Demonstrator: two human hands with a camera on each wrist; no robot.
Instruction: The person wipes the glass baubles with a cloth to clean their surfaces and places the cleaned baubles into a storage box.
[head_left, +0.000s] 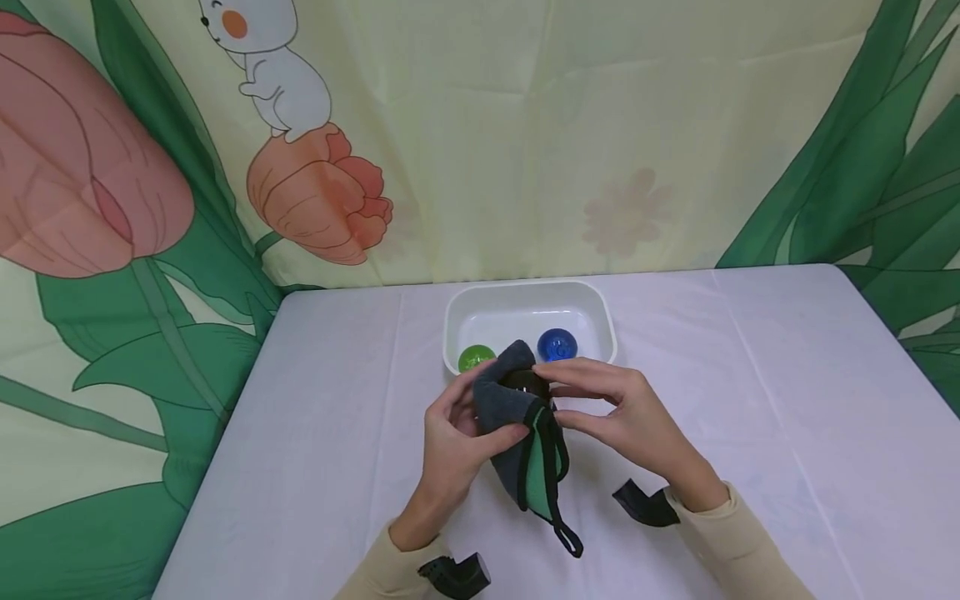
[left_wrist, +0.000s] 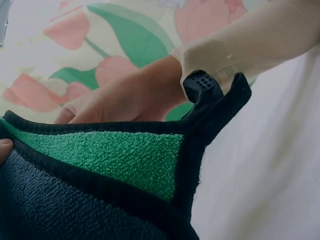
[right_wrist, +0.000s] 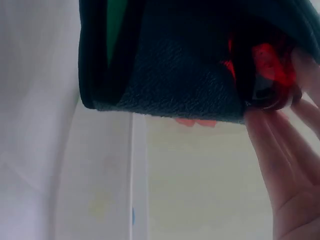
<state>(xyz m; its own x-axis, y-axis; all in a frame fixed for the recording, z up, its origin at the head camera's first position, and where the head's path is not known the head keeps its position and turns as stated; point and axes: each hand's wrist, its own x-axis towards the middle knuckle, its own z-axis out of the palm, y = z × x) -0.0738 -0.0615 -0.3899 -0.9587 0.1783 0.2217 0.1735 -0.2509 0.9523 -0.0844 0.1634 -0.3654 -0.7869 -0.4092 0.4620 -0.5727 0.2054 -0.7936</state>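
Note:
My left hand [head_left: 459, 450] grips a folded towel [head_left: 504, 407], dark blue-grey outside, green inside, with black edging and a hanging loop at its lower end. The towel wraps partly round a rounded, see-through red object [right_wrist: 272, 70], which looks nearly black from the head view. Its exact kind cannot be told. My right hand [head_left: 633, 417] holds that object at its bare side between fingers and thumb. In the left wrist view the green lining of the towel [left_wrist: 110, 155] faces the camera, and a left fingertip shows at the image edge.
Just behind my hands stands a white tray [head_left: 525, 293] on the white-covered table [head_left: 315, 467]. Inside it lie a round green piece [head_left: 476, 357] and a round blue piece [head_left: 557, 343], both glassy. A printed curtain [head_left: 487, 167] hangs beyond the table's far edge.

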